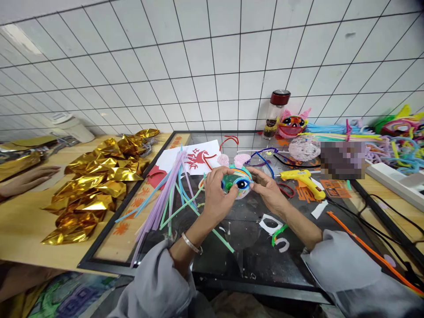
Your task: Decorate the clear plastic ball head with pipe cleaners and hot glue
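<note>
Both my hands are closed around a small animal-head craft [243, 184], which looks made of coloured pipe cleaners. It has pink ears at the top and blue-rimmed eyes with black centres. My left hand [218, 196] grips its left side, the thumb pressing beside the eye. At its right edge my right hand [269, 191] pinches with thumb and fingers. Part of the head is hidden behind the fingers. Lilac, blue and green pipe cleaners [165, 196] lie left of my hands. Below my right hand are a white paper cutout [270, 224] and a green curved piece [279, 234].
To the right lie a yellow glue gun [300, 178], black cables [361, 218] and an orange pipe cleaner [364, 247]. A glass bottle [274, 117] stands by the wall near a finished pink head [293, 123]. Gold foil [96, 176] and another person's hand [33, 180] are at left.
</note>
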Available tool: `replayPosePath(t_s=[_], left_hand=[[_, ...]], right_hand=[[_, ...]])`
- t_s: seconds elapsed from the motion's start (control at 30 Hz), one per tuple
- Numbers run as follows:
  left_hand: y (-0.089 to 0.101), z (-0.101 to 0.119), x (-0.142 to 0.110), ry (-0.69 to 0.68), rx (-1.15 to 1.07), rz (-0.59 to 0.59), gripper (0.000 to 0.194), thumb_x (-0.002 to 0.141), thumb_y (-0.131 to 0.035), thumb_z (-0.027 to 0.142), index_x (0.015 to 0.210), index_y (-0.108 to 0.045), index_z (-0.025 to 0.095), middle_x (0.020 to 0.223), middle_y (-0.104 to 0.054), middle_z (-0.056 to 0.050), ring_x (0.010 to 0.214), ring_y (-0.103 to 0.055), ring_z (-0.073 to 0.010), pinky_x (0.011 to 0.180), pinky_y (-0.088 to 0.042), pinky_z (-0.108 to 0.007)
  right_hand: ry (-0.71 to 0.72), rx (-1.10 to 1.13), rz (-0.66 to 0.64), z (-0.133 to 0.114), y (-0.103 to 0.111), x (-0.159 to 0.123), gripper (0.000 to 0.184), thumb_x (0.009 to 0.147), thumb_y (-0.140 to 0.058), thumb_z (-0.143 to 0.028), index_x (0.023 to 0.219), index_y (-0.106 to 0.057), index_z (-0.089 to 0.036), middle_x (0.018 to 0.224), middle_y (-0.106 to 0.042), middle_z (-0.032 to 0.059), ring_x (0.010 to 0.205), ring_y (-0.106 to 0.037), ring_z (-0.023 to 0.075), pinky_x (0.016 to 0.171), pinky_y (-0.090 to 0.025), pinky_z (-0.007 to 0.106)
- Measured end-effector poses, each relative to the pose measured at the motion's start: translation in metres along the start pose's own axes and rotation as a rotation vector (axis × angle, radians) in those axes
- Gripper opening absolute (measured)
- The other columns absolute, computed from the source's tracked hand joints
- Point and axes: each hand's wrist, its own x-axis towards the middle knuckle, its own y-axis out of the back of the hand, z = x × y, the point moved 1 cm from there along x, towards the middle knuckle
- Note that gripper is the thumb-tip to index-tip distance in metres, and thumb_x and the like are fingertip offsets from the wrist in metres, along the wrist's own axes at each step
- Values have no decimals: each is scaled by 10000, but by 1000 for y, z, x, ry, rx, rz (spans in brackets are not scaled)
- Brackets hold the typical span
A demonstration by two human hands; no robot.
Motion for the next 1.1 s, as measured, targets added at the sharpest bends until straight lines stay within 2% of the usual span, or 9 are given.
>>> replayPosePath(t_s=[0.5, 0.8, 0.9, 1.0, 1.1], left_hand=[[-2, -2, 0, -26, -8, 17, 282, 719, -585, 124, 984, -558, 216, 1064, -631, -49, 1081, -555, -236, 947, -407, -397], [-1, -3, -1, -20, -7, 17, 287, 714, -587, 118, 983, -560, 213, 1063, -631, -45, 1084, -559, -237, 945, -392, -400], [-1, -3, -1, -23, -9, 22, 292, 715, -588, 117, 991, -563, 211, 1060, -630, -44, 1081, -557, -235, 942, -390, -397], [-2, -3, -1, -29, -20, 24, 291, 712, -589, 115, 986, -563, 209, 1057, -628, -46, 1085, -554, -238, 950, -390, -401], [-3, -2, -1, -26, -31, 23, 294, 705, -588, 108, 980, -561, 208, 1057, -627, -48, 1090, -554, -238, 958, -390, -404]], right_hand=[[6, 17, -10, 0, 0, 0, 483, 650, -802, -297, 1118, -683, -292, 1151, -697, 10, 1098, -588, 224, 967, -440, 371], [3, 13, -2, 1, -1, 0, 501, 642, -801, -323, 1125, -672, -283, 1169, -687, 27, 1130, -583, 246, 1004, -433, 421], [27, 20, 47, 2, -2, 0, 542, 627, -813, -309, 1143, -651, -282, 1233, -654, 39, 1204, -548, 254, 1068, -390, 441], [72, 24, 137, 3, -3, 0, 638, 577, -842, -289, 1173, -614, -290, 1344, -581, 48, 1326, -448, 262, 1123, -342, 451], [75, 41, 151, 3, -4, 0, 687, 556, -852, -307, 1188, -583, -292, 1397, -530, 62, 1354, -414, 279, 1102, -375, 471]])
